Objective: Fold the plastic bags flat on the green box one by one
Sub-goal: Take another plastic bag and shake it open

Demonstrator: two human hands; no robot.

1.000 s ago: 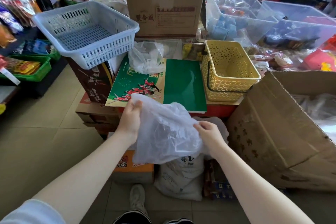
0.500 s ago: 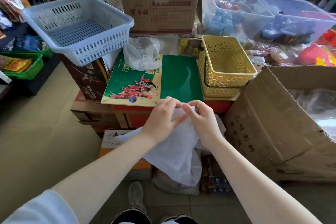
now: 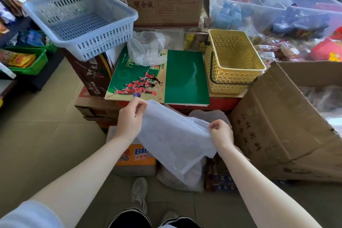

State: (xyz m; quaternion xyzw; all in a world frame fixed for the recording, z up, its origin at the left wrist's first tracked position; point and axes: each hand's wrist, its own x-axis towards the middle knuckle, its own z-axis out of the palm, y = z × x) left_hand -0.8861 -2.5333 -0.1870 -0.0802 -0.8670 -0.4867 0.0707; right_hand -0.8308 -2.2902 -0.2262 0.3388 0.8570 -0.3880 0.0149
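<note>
Both hands pinch one translucent white plastic bag [image 3: 175, 140] by its upper edge: the right hand [image 3: 221, 132] nips a corner between thumb and curled fingers, and the left hand [image 3: 130, 118] nips the other end a little farther out, so the edge runs taut between them and the rest hangs loose toward the floor, in front of the stacked cartons. The bag is in the air, just short of the green box [image 3: 159, 77] and not yet on it. To do this step well, I judge the two pinches should keep the top edge stretched while the bag is carried forward and laid on the plain green right half of the lid, letting the hanging part settle without trapping air; thin film like this slides and balloons easily, so a palm smoothing it down before each fold would help. Farther back, a crumpled clear bag [image 3: 146, 50] sits on the far left part of the lid, and a yellow basket [image 3: 233, 61] stands just beside the box's right edge, both limiting the free surface.
</note>
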